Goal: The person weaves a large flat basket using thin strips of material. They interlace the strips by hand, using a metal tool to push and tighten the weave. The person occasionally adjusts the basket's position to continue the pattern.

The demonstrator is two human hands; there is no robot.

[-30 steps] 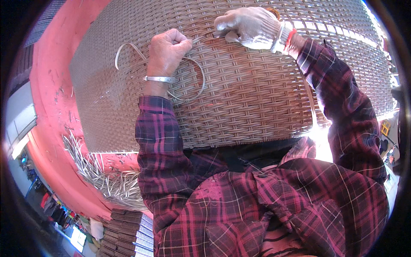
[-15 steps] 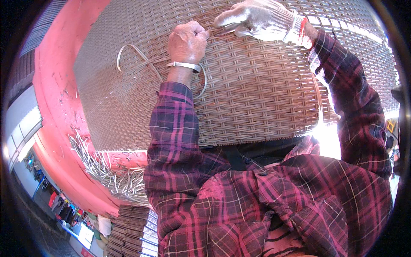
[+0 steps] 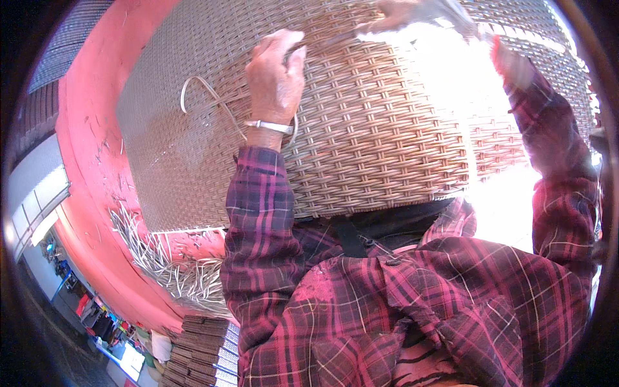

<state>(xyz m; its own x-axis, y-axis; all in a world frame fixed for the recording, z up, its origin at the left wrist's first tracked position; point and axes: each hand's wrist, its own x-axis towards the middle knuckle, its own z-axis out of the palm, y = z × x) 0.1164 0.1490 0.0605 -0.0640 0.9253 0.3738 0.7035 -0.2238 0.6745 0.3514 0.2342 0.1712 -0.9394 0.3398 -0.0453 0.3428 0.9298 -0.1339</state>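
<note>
A large brown woven wicker panel [image 3: 380, 145] fills the space before me. My bare left hand [image 3: 276, 77], with a pale band at the wrist, rests by the weave; its thumb and forefinger stand apart with nothing visible between them. A loose pale strand [image 3: 205, 82] loops out of the weave to the left of this hand. Farther right, at the top, my gloved right hand [image 3: 412, 18] is blurred and partly washed out by glare. From its fingers a thin dark pointed tool [image 3: 338, 40] reaches left over the panel; its exact kind is unclear.
A thick red-pink curved surface [image 3: 84, 161] runs along the left side. Cut pale strands [image 3: 184, 274] lie heaped on it below the panel's corner. Lower left are a dark ribbed stack [image 3: 193, 351] and assorted items [image 3: 106, 322] farther off. Bright sunlight glares at the right.
My right hand has moved up and right, away from the left, bringing the dark tool into clearer sight. My left thumb and forefinger have parted, and that hand has shifted slightly left.
</note>
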